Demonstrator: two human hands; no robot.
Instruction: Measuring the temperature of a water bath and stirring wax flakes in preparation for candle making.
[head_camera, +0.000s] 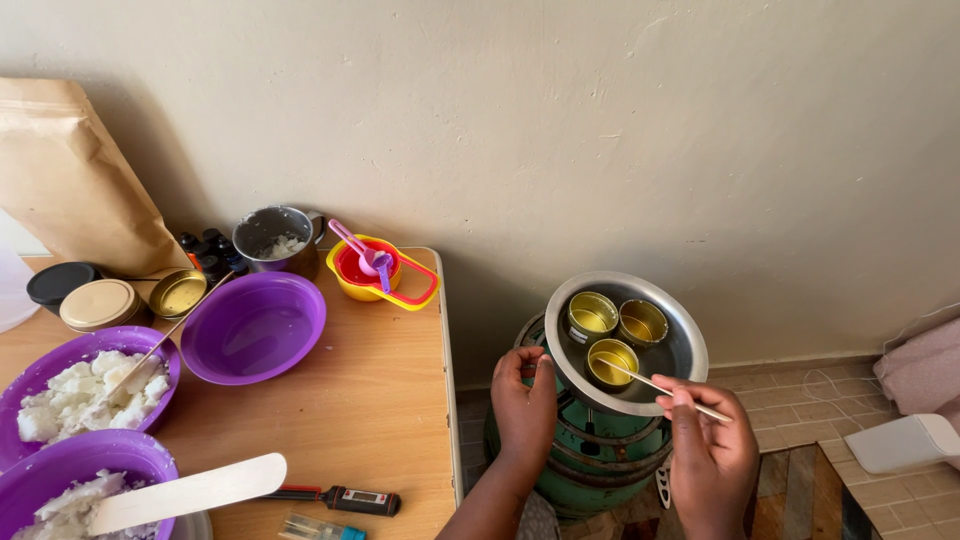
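far left on the light wooden table: a tall brown paper pouch leans against the cream wall, out of the working area. in front of it a black round lid, a tan round lid and an open gold tin sit close together. two purple plastic bowls of white waxy chunks sit at the near left edge; the upper bowl has a thin metal utensil resting in it, the lower bowl carries a wide flat wooden spatula laid across its rim, handle out over the table, likely so it stays within reach. an empty purple plastic bowl stands mid-table. behind it a small steel pot with white residue, small dark bottles just beside it, and a nested stack of yellow and red measuring cups with a pink spoon in it. a black-and-red probe thermometer lies flat at the near edge. right of the table, a green gas cylinder stove stands on the floor, topped by a round shallow steel pan holding three small gold tins of yellow liquid, grouped together in the pan. the left hand is closed around the pan's near rim, seemingly steadying it. the right hand pinches a thin wooden stick, its tip down in the nearest tin. hands apart. a white object lies on the tiled floor at far right.
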